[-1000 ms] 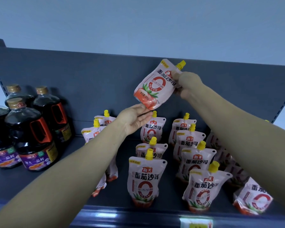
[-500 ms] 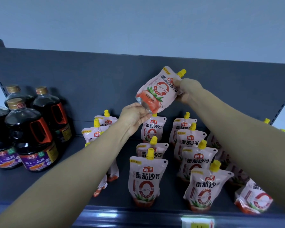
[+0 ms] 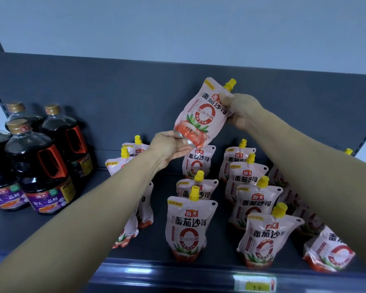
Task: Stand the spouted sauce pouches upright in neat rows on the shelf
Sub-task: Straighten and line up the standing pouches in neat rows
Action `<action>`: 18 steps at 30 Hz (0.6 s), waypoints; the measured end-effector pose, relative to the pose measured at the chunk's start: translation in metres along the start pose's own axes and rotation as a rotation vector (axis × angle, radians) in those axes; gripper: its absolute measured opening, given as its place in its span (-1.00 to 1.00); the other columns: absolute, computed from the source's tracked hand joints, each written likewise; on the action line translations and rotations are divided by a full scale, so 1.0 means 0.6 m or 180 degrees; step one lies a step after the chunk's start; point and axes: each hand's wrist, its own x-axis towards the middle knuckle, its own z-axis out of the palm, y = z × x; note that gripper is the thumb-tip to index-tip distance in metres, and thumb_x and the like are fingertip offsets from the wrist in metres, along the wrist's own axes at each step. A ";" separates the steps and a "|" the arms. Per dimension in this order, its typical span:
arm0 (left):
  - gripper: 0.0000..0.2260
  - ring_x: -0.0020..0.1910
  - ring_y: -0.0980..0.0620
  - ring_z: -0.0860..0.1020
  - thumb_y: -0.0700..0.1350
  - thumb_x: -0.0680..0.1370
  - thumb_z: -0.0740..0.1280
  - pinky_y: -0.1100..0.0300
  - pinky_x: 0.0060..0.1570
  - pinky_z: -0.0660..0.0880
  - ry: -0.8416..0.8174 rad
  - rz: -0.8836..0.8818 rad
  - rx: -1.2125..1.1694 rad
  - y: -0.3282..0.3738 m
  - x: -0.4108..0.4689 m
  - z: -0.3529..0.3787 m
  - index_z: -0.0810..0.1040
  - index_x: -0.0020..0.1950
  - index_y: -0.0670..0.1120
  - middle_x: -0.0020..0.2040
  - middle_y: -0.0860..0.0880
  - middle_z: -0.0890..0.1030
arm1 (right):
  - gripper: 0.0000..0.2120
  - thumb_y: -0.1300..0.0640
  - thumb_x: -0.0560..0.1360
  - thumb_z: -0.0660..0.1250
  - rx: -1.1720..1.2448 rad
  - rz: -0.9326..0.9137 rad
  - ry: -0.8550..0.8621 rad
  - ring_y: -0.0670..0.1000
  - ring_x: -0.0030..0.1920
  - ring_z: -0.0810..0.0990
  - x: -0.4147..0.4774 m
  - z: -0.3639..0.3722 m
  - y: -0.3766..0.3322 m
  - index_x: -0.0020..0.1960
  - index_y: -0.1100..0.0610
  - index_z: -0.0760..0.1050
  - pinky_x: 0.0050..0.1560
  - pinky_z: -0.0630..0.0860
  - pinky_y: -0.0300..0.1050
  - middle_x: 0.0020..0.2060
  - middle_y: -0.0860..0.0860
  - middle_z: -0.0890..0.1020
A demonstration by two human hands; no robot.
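The right hand (image 3: 241, 111) pinches the glossy white-and-red, yellow-capped sauce pouch (image 3: 201, 115) at its two-o'clock top, the left hand (image 3: 169, 146) its seven-o'clock base, seemingly flattening the bottom for standing.

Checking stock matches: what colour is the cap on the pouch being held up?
Yellow: the spout cap of the held pouch shows best in the head view.

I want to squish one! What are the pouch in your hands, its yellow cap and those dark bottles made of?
Held pouch: likely soft plastic film, glossy; it glints and its clear bottom seam crinkles. Yellow cap: looks like hard, matte plastic. Dark bottles: clear shiny walls with highlights over dark liquid, probably plastic, maybe glass.
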 end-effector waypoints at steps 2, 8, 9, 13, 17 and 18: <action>-0.82 -0.23 0.01 0.61 -0.40 0.53 0.24 0.19 -0.15 0.60 0.0273 -0.0158 0.0158 -0.001 0.007 -0.015 0.52 0.07 -0.22 -0.15 -0.14 0.63 | -0.95 0.21 0.54 0.31 -0.0326 -0.0342 -0.0177 0.06 -0.09 0.64 -0.006 0.002 -0.002 -0.02 0.19 0.51 0.05 0.61 0.06 -0.09 0.11 0.66; -0.82 -0.18 0.02 0.52 -0.35 0.51 0.28 0.26 -0.14 0.50 0.0731 0.0161 0.1086 -0.010 0.016 -0.035 0.52 0.08 -0.19 -0.09 -0.13 0.54 | -0.81 0.21 0.52 0.33 -0.1918 -0.0554 -0.0651 -0.06 -0.27 0.58 -0.001 0.029 0.054 0.11 0.26 0.56 -0.27 0.53 -0.20 -0.13 0.12 0.66; -0.79 -0.12 0.00 0.51 -0.34 0.48 0.33 0.24 -0.12 0.50 0.0632 0.0210 0.1334 -0.013 0.017 -0.033 0.52 0.10 -0.19 -0.08 -0.12 0.54 | -0.80 0.21 0.52 0.33 -0.2186 -0.0487 -0.0771 -0.02 -0.27 0.56 0.006 0.031 0.071 0.11 0.28 0.57 -0.21 0.57 -0.12 -0.12 0.19 0.66; -0.87 0.00 -0.06 0.51 -0.28 0.43 0.41 0.06 0.15 0.46 0.0486 0.0261 0.2275 -0.034 0.025 -0.025 0.53 -0.08 -0.12 -0.03 -0.10 0.55 | -0.62 0.23 0.49 0.35 -0.2926 -0.0321 -0.1204 -0.06 -0.09 0.30 0.023 0.036 0.126 0.13 0.53 0.43 -0.04 0.55 0.02 -0.23 0.08 0.40; -0.83 -0.08 -0.06 0.54 -0.27 0.47 0.38 0.08 0.12 0.53 0.0543 0.0241 0.2379 -0.050 0.040 -0.023 0.60 0.05 -0.23 -0.22 -0.02 0.57 | -0.63 0.20 0.50 0.37 -0.3126 -0.0258 -0.1391 0.18 0.18 0.55 0.022 0.036 0.157 0.18 0.45 0.49 0.24 0.49 0.05 0.22 0.25 0.55; -0.88 -0.15 -0.05 0.53 -0.29 0.48 0.35 0.07 0.07 0.54 0.0476 0.0182 0.2476 -0.052 0.041 -0.021 0.63 -0.01 -0.23 -0.31 0.00 0.54 | -0.63 0.18 0.50 0.36 -0.3147 -0.0180 -0.1458 0.18 0.18 0.55 0.021 0.034 0.161 0.17 0.45 0.50 0.26 0.48 0.05 0.25 0.27 0.53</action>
